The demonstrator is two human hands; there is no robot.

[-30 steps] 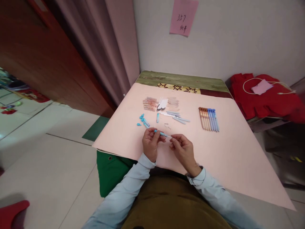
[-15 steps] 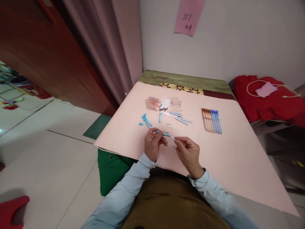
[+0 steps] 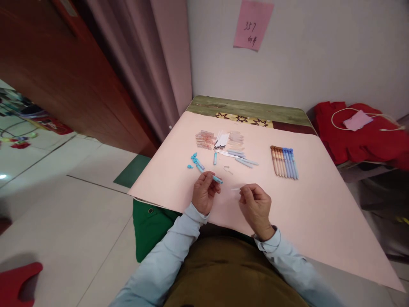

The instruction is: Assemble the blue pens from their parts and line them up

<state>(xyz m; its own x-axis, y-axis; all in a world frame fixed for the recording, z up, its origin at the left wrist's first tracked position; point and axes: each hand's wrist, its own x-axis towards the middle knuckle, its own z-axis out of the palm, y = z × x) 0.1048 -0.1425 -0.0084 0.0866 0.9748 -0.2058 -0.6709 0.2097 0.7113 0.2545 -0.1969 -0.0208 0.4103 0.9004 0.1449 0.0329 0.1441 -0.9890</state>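
Observation:
My left hand (image 3: pixel 202 194) is closed on a light-blue pen barrel (image 3: pixel 217 180), its end pointing right. My right hand (image 3: pixel 255 207) pinches a small, pale, thin piece (image 3: pixel 235 189); it looks translucent and its kind is too small to make out. The two are apart, with a gap between them above the tabletop. Beyond my left hand lie blue pen parts (image 3: pixel 198 164) and another short blue barrel (image 3: pixel 215 158). A few tiny pale pieces, perhaps springs (image 3: pixel 227 169), rest just past my hands.
White refills (image 3: pixel 221 140) with dark ends lie between brownish clear barrels (image 3: pixel 205 140) and pale barrels (image 3: pixel 236 137). Bluish barrels (image 3: pixel 246 163) sit nearer. A row of brown and blue pens (image 3: pixel 283 163) is at the right. Red cloth (image 3: pixel 361 140) lies beside the table.
My right hand has moved slightly right, drawing the pale piece away from the blue barrel's end. My left hand still holds the barrel.

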